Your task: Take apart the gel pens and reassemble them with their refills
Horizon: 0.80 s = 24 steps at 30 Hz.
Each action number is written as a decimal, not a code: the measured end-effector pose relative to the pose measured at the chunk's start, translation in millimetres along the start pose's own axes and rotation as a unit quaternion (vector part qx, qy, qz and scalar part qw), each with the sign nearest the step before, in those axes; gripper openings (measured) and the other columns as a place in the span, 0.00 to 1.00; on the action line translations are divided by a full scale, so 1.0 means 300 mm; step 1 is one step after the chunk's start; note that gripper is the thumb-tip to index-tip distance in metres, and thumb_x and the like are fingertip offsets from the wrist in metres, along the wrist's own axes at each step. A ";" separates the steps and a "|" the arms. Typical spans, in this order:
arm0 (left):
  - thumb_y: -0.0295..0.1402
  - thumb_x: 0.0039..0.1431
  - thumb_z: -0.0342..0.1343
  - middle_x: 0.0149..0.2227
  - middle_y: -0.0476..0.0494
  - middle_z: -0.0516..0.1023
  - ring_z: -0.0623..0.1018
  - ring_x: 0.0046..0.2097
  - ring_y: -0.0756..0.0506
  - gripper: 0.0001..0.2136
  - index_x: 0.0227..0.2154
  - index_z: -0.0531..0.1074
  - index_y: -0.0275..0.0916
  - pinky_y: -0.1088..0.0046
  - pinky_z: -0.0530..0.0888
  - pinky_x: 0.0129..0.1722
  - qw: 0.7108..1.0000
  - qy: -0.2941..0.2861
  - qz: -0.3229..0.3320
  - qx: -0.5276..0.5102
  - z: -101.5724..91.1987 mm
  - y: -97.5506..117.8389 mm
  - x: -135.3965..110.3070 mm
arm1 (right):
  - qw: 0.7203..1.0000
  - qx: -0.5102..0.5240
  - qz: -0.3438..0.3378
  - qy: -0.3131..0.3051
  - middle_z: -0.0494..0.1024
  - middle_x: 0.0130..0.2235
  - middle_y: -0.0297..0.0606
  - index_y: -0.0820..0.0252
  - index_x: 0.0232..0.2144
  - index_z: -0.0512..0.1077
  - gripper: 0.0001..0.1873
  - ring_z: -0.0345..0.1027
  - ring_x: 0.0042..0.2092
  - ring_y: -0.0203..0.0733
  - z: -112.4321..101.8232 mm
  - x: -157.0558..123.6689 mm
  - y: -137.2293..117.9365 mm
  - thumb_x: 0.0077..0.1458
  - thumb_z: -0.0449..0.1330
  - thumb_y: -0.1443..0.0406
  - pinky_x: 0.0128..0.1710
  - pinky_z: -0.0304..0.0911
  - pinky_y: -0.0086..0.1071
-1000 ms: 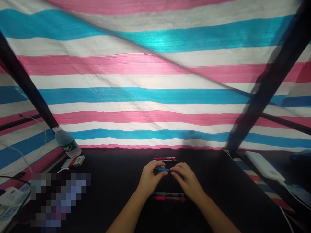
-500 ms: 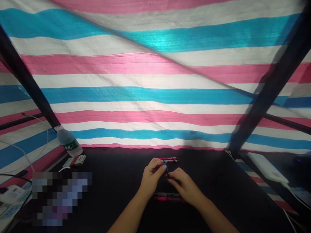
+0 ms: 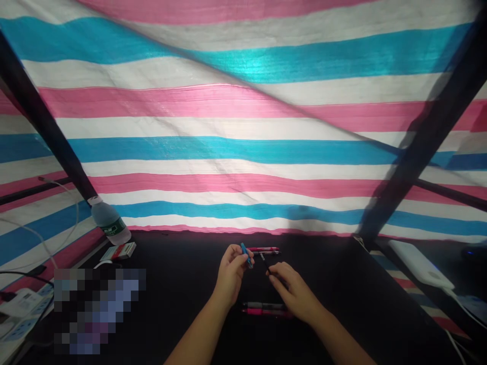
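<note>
My left hand point(image 3: 233, 271) is closed on a small blue pen piece point(image 3: 246, 254), tilted up above the black table point(image 3: 171, 299). My right hand point(image 3: 291, 289) pinches a thin dark pen part point(image 3: 265, 262) that points up and to the left; the two parts are a little apart. Two pens, one red and one dark point(image 3: 263, 250), lie side by side just beyond my hands. Nearer to me, under my right wrist, lie a dark pen and a pink pen point(image 3: 262, 308).
A striped pink, blue and white tarp point(image 3: 243, 126) hangs behind the table between dark slanted poles. At the left stand a water bottle point(image 3: 109, 222), a small red-and-white box point(image 3: 118, 251), a power strip point(image 3: 19, 309) and cables. A white power bank point(image 3: 416, 263) lies at the right.
The blue pen was held level between both hands. It has come apart: my left hand lifted the blue piece up and left, while my right hand drew the thin dark part away.
</note>
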<state>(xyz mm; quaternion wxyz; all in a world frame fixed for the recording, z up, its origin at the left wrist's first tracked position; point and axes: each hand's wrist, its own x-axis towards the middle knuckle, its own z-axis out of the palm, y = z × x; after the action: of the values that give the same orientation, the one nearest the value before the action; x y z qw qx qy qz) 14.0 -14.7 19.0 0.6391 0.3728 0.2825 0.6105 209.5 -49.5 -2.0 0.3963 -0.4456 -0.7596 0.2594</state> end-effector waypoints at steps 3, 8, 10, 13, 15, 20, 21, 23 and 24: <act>0.29 0.50 0.62 0.32 0.49 0.75 0.75 0.33 0.47 0.14 0.39 0.65 0.41 0.70 0.70 0.36 0.999 -0.020 -0.021 -0.014 -0.005 -0.027 0.006 | 1.000 -0.006 -0.007 0.002 0.74 0.36 0.38 0.54 0.38 0.73 0.09 0.67 0.40 0.47 -0.004 -0.003 -0.007 0.69 0.53 0.64 0.41 0.62 0.38; 0.35 0.59 0.58 0.26 0.56 0.63 0.60 0.24 0.54 0.11 0.43 0.68 0.40 0.76 0.57 0.25 0.995 -0.043 -0.024 0.087 -0.017 -0.054 0.011 | 0.999 -0.024 -0.004 -0.021 0.73 0.36 0.37 0.55 0.39 0.72 0.09 0.67 0.40 0.46 -0.011 -0.006 -0.014 0.69 0.52 0.64 0.42 0.62 0.38; 0.41 0.62 0.59 0.26 0.56 0.60 0.58 0.25 0.54 0.12 0.42 0.70 0.39 0.76 0.55 0.25 0.985 -0.067 -0.017 0.157 -0.024 -0.059 0.010 | 0.999 -0.031 -0.003 -0.028 0.73 0.36 0.37 0.55 0.39 0.72 0.08 0.67 0.39 0.45 -0.012 -0.007 -0.015 0.69 0.52 0.64 0.42 0.62 0.38; 0.48 0.63 0.58 0.25 0.57 0.58 0.57 0.25 0.53 0.16 0.36 0.69 0.39 0.76 0.55 0.25 0.972 -0.085 -0.006 0.220 -0.033 -0.070 0.006 | 0.999 -0.039 -0.001 -0.032 0.72 0.35 0.36 0.55 0.38 0.72 0.08 0.67 0.39 0.45 -0.011 -0.008 -0.014 0.68 0.53 0.64 0.40 0.62 0.37; 0.50 0.64 0.57 0.24 0.57 0.58 0.57 0.25 0.52 0.17 0.34 0.67 0.39 0.75 0.55 0.26 0.967 -0.093 -0.003 0.239 -0.036 -0.078 0.003 | 0.999 -0.040 0.002 -0.029 0.72 0.35 0.36 0.55 0.38 0.72 0.07 0.68 0.39 0.45 -0.007 -0.008 -0.012 0.68 0.55 0.64 0.40 0.62 0.36; 0.47 0.67 0.55 0.24 0.55 0.63 0.61 0.27 0.51 0.15 0.34 0.68 0.39 0.75 0.60 0.29 0.958 -0.110 0.010 0.265 -0.026 -0.075 -0.006 | 0.999 -0.028 0.006 -0.018 0.74 0.36 0.36 0.54 0.41 0.74 0.07 0.69 0.40 0.45 0.005 -0.010 -0.001 0.68 0.56 0.63 0.41 0.63 0.36; 0.46 0.66 0.56 0.24 0.54 0.64 0.62 0.27 0.51 0.15 0.35 0.69 0.38 0.74 0.60 0.29 0.959 -0.107 0.010 0.262 -0.022 -0.070 -0.005 | 1.000 -0.025 0.004 -0.015 0.75 0.37 0.37 0.54 0.42 0.74 0.07 0.70 0.40 0.45 0.006 -0.010 0.003 0.68 0.56 0.63 0.42 0.63 0.36; 0.46 0.65 0.57 0.24 0.53 0.66 0.64 0.27 0.51 0.15 0.35 0.71 0.38 0.74 0.60 0.29 0.966 -0.092 0.006 0.243 -0.018 -0.061 0.000 | 1.000 -0.020 0.002 -0.010 0.76 0.38 0.37 0.54 0.43 0.74 0.07 0.70 0.41 0.46 0.008 -0.010 0.012 0.68 0.55 0.63 0.44 0.63 0.37; 0.47 0.64 0.58 0.23 0.53 0.66 0.64 0.26 0.51 0.15 0.35 0.72 0.37 0.75 0.60 0.28 0.971 -0.083 0.001 0.225 -0.016 -0.057 0.004 | 1.000 -0.018 0.002 -0.008 0.76 0.39 0.37 0.54 0.43 0.74 0.07 0.70 0.42 0.46 0.008 -0.010 0.016 0.68 0.55 0.63 0.46 0.63 0.37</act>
<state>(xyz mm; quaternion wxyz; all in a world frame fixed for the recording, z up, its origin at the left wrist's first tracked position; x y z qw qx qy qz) 19.8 -12.6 2.5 0.5591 0.5567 0.3584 0.4989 210.5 -50.0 -8.0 0.3820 -0.4520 -0.7663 0.2502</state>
